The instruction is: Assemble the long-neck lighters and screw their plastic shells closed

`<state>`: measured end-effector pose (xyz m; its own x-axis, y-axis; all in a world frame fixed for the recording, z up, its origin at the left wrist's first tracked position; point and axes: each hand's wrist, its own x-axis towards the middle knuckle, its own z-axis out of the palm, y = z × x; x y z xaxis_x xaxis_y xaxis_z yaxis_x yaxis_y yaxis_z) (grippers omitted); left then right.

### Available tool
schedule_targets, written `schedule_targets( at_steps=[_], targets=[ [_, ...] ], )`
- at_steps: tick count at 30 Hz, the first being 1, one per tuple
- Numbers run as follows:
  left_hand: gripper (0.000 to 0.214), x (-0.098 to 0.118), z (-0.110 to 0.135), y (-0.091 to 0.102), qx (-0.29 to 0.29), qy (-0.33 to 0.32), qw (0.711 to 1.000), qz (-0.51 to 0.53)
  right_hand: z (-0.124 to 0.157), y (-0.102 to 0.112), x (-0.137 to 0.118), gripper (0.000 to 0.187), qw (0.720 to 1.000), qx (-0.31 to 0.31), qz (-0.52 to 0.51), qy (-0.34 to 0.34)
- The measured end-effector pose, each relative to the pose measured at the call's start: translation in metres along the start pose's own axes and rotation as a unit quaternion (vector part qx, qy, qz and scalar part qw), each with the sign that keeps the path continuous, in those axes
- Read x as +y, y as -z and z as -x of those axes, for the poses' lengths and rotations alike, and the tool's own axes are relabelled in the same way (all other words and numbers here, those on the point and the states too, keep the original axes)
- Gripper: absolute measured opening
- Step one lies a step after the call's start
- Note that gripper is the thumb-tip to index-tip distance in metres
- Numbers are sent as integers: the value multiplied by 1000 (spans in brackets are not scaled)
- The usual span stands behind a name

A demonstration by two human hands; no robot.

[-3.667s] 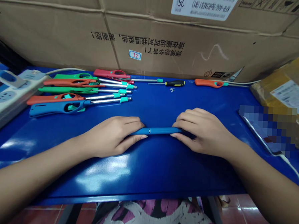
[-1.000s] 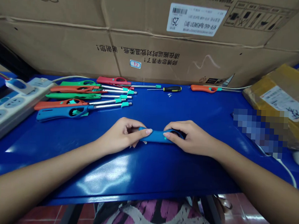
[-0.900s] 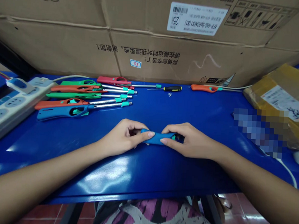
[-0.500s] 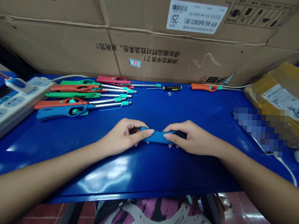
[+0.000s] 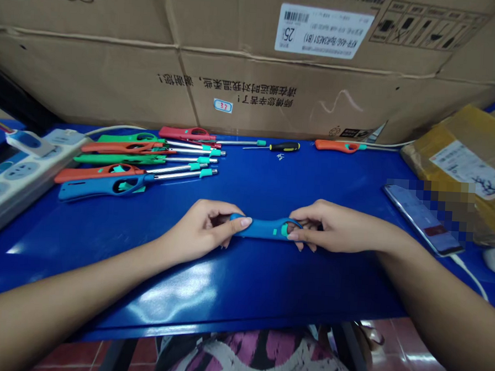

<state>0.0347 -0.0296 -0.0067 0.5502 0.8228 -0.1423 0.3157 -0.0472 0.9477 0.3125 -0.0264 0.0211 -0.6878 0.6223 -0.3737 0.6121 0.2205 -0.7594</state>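
Note:
A blue lighter handle (image 5: 262,228) lies level between my two hands, just above or on the blue table; I cannot tell if it touches. My left hand (image 5: 212,223) pinches its left end, thumb on the near face. At the other end, my right hand (image 5: 328,226) grips the rim of the trigger opening between thumb and fingers. A green trigger (image 5: 285,229) and a small green patch show near that opening. No metal tube is visible on this handle; the right fingers cover its right tip.
Several long lighters (image 5: 102,188) lie at the back left beside a white power strip (image 5: 20,168). A yellow-black screwdriver (image 5: 285,146) and small screws (image 5: 280,156) are behind my hands. An orange lighter (image 5: 336,146), a phone (image 5: 424,219) and a taped parcel (image 5: 464,163) are to the right.
My right hand has slid rightward along the handle to its end, uncovering the green trigger and opening. My left hand keeps its hold, shifted slightly left.

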Motion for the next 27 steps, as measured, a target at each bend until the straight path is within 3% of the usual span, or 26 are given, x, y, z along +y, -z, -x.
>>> schedule_targets(
  at_steps=[3,7,10,13,16,21,25,27],
  targets=[
    [32,3,-1,1,5,33,998,48,-2,-2,5,23,989,92,107,53],
    [43,5,-3,3,-17,93,990,103,-10,-8,16,22,934,228,224,162],
    [43,2,-3,4,-1,83,993,84,-11,-12,18,26,926,234,238,178],
    [41,-4,-3,5,28,46,996,72,-12,-18,12,44,943,207,212,154],
    [41,-10,-5,5,24,16,997,73,-17,-25,6,24,954,194,191,124],
    [36,-11,-2,0,47,-26,999,-6,-24,-29,9,19,942,229,206,133],
    [35,-11,-2,-2,63,-25,998,-14,-29,-13,14,17,944,223,181,160],
    [36,-11,-3,-2,67,-14,998,1,-36,6,18,19,925,263,231,147]
  ],
)
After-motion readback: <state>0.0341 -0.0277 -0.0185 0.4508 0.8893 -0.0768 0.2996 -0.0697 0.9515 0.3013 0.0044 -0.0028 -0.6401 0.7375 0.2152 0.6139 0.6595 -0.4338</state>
